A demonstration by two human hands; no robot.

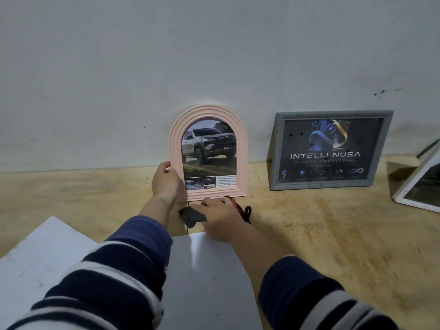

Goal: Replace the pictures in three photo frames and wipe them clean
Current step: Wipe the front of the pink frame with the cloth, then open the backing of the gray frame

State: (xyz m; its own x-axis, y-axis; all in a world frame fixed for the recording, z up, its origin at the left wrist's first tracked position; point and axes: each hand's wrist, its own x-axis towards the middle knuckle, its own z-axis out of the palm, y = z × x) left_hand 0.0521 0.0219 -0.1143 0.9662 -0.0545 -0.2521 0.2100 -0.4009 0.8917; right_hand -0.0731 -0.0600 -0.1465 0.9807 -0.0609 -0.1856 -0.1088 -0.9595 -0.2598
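Pink frame (209,153), truck picture (208,145) inside

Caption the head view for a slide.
Left hand holds pink arched frame upright on table; right hand grips dark cloth.

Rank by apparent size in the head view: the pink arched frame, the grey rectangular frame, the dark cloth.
1. Grey rectangular frame and pink arched frame: look similar, no firm ranking.
2. Dark cloth, partly under the right hand.
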